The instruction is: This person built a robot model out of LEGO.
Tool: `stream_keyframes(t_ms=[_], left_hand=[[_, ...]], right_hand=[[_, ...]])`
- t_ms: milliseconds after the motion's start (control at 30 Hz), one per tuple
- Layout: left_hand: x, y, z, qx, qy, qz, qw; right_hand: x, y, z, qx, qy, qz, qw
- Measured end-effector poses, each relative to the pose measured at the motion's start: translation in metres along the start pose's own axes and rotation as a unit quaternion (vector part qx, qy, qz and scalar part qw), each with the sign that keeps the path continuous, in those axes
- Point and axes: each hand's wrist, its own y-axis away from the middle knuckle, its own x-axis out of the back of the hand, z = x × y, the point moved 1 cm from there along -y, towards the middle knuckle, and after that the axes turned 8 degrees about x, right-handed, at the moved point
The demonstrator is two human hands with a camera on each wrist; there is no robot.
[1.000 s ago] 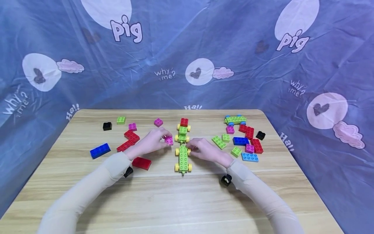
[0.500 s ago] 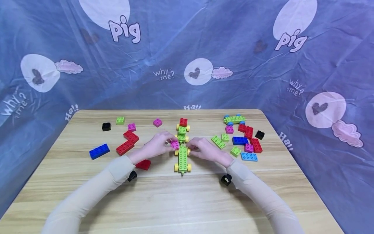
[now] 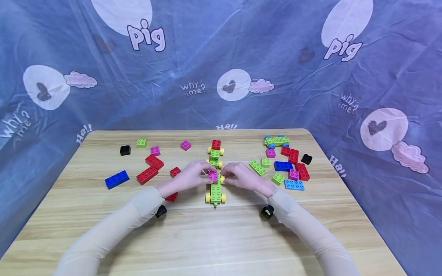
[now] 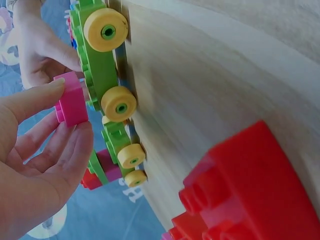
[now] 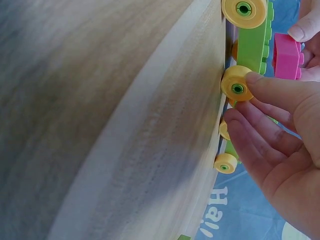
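In the head view, my left hand [image 3: 195, 174] pinches a pink 2x2 building brick [image 3: 213, 176] between thumb and fingertips. It is just above the far part of a green wheeled base [image 3: 215, 191], with a small gap visible in the left wrist view. My right hand [image 3: 241, 175] is at the base's right side, thumb and fingers around a yellow wheel [image 5: 237, 83]. Beyond stands another green wheeled base [image 3: 214, 163] bearing a green brick [image 3: 215, 154], and a red brick [image 3: 216, 144] sits at the far end of the row.
Loose red bricks [image 3: 147, 174], a blue brick [image 3: 117, 179] and a black brick [image 3: 125, 150] lie left. On the right are several bricks, including a light blue one [image 3: 294, 184], plus a green base with blue wheels [image 3: 277, 141]. A printed cloth [image 3: 221, 107] hangs behind.
My left hand has carried the pink brick rightward and nearer, from beside the row to over the near green base. The right hand has stayed at the wheel.
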Motion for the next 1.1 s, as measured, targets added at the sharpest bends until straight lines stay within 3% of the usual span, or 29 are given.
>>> stream_keyframes(t_ms=[400,700,1100], left_hand=[[-0.0069,-0.0011,-0.0027,-0.01,-0.008,-0.002,0.9999],[-0.0093,-0.0026,-0.0037,0.008,0.02,-0.016,0.9996],[-0.01,0.0018,-0.0091,-0.031,0.011,-0.005,0.9994]], right_hand=[[0.0002,0.0005,-0.0001,0.003,0.0,0.0,1.0],[0.0005,0.0005,-0.0009,-0.005,0.005,-0.006,1.0],[0.0005,0.0017,-0.0023,-0.006,0.007,-0.004,0.9999]])
